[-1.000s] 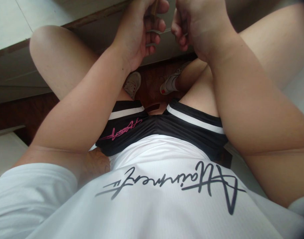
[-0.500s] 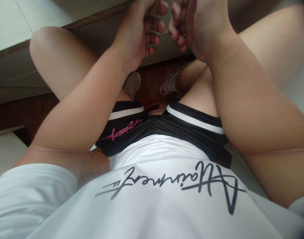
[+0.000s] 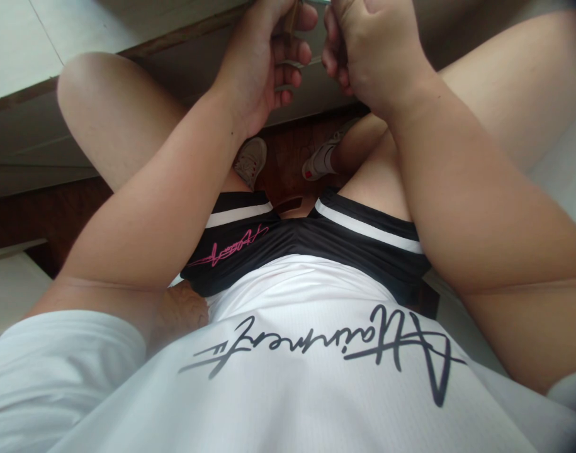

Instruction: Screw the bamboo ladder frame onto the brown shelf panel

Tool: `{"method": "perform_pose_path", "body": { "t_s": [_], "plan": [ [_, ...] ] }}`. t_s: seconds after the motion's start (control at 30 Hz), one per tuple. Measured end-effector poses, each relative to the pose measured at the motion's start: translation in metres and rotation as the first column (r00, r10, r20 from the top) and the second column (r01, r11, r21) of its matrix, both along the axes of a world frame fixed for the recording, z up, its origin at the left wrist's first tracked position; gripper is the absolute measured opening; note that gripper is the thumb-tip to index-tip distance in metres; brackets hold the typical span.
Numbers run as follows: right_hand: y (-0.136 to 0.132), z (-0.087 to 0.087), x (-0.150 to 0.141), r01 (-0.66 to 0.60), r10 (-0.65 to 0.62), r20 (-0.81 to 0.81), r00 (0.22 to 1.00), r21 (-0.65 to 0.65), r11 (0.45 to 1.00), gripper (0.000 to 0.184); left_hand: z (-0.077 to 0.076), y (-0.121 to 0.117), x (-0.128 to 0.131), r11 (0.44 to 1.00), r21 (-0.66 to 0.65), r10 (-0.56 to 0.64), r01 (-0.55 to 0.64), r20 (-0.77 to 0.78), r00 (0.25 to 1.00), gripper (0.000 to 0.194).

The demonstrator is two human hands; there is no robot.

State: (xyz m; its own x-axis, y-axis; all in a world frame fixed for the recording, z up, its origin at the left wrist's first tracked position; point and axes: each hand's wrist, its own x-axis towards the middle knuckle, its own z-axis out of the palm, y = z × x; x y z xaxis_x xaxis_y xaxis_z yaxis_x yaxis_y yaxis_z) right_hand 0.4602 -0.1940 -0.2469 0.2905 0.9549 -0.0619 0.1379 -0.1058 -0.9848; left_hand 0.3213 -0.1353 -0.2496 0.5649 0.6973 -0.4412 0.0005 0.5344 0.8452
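Brown strip (image 3: 291, 22), far centre, is grasped by the left hand (image 3: 269, 63); whether the right hand's (image 3: 375, 56) curled fingers grip anything, I cannot tell. Probably mid 2-handed work, next calling for steady support.

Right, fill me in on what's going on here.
Someone in a white shirt and black shorts, apparently seated by a pale table, is holding both hands out in front. The left hand has what looks like a thin brown stick, its fingers loosely curled. The right hand is curled close by, beside a pale bluish sliver; the picture cuts off there, so I can't tell whether it grips that.
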Motion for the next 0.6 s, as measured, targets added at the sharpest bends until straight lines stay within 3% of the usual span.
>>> {"method": "perform_pose_path", "body": {
  "t_s": [0.1, 0.23, 0.37, 0.6],
  "plan": [
    [0.001, -0.004, 0.002, -0.008, 0.000, 0.106, 0.994, 0.069, 0.998, 0.048, -0.001, 0.000, 0.000, 1.000, -0.012, 0.013, -0.013, -0.001, 1.000, 0.041],
    [0.001, -0.004, 0.002, 0.002, -0.015, 0.194, 0.981, 0.068, 0.998, 0.048, -0.001, 0.000, 0.000, 0.999, -0.046, 0.000, 0.001, 0.038, 0.999, 0.039],
    [0.004, -0.009, 0.004, 0.037, -0.054, 0.156, 0.986, 0.115, 0.993, 0.047, 0.000, 0.001, 0.000, 0.999, -0.051, -0.003, 0.005, 0.032, 0.999, 0.035],
    [0.004, -0.015, 0.007, -0.007, -0.015, 0.158, 0.987, 0.138, 0.990, 0.044, 0.003, -0.001, 0.000, 0.999, -0.035, -0.004, 0.005, 0.013, 1.000, 0.032]
  ]
}}
